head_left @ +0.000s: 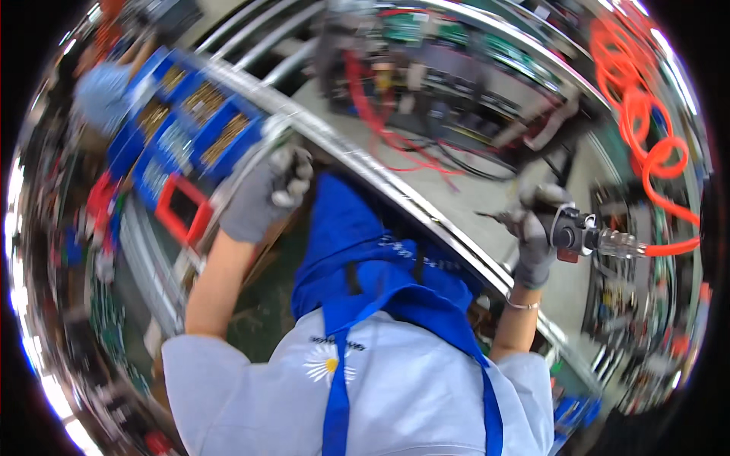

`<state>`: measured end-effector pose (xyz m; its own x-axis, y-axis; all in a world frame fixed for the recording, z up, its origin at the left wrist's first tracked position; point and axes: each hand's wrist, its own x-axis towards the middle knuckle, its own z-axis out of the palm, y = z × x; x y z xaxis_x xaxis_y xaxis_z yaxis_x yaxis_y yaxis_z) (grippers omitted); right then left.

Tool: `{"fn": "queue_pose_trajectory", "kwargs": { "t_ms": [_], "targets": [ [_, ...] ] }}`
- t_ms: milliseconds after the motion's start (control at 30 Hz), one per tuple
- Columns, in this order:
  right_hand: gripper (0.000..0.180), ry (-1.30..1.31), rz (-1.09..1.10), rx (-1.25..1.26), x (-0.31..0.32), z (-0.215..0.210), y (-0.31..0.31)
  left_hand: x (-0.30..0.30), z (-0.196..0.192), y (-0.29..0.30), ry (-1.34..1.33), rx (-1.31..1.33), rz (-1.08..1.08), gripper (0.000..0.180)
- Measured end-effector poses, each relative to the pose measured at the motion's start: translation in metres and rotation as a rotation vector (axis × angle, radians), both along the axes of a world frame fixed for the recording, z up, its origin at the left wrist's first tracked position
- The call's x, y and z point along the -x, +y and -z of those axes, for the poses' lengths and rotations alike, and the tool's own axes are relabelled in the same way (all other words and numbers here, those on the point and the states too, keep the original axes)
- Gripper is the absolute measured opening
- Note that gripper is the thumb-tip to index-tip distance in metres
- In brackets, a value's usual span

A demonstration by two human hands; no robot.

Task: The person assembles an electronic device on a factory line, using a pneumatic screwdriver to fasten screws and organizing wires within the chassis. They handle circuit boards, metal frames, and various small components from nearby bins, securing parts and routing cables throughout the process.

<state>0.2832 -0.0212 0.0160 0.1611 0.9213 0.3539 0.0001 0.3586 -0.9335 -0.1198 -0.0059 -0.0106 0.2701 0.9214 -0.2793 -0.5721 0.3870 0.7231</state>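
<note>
My right hand [537, 232], in a grey glove, is closed round a pneumatic screwdriver [569, 234]. The tool's thin dark bit [490, 216] points left, over the workbench. A red air hose [673, 248] joins the tool at its right end. On the left, my grey-gloved left hand [270, 190] has its fingers curled in beside the blue parts bins [199, 144]. Motion blur hides whatever those fingers may hold. Between the hands a long silvery metal rail [365, 169] runs slantwise along the bench edge.
Brass-coloured screws fill several bins. A red-framed tray [185, 210] lies near my left wrist. Beyond the rail stands a blurred electrical assembly [449, 83] with red and black cables. The hose coils [642, 114] hang at the far right. A person in light blue [106, 95] is at upper left.
</note>
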Motion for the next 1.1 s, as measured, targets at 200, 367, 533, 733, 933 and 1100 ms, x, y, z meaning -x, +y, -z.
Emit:
{"fn": "queue_pose_trajectory", "kwargs": {
  "t_ms": [200,367,533,733,933,1100],
  "targets": [
    [0.044,0.140,-0.414,-0.658,-0.012,-0.096,-0.019,-0.170,-0.007,0.035,-0.098,0.075,0.414,0.035],
    [0.044,0.069,-0.424,-0.589,-0.010,-0.110,-0.053,-0.217,0.000,0.038,-0.301,0.103,0.561,0.036],
    [0.046,0.055,-0.380,-0.648,-0.004,-0.099,-0.048,-0.223,-0.015,0.034,-0.330,0.248,0.407,0.032],
    [0.048,0.078,-0.407,-0.691,-0.003,-0.090,-0.033,-0.220,-0.008,0.035,-0.355,0.200,0.404,0.033],
    [0.048,0.086,-0.372,-0.700,-0.007,-0.089,-0.031,-0.226,-0.022,0.034,-0.423,0.274,0.383,0.030],
    [0.047,0.159,-0.338,-0.767,-0.016,-0.093,-0.022,-0.231,-0.024,0.047,-0.363,0.076,0.482,0.034]
  ]
}}
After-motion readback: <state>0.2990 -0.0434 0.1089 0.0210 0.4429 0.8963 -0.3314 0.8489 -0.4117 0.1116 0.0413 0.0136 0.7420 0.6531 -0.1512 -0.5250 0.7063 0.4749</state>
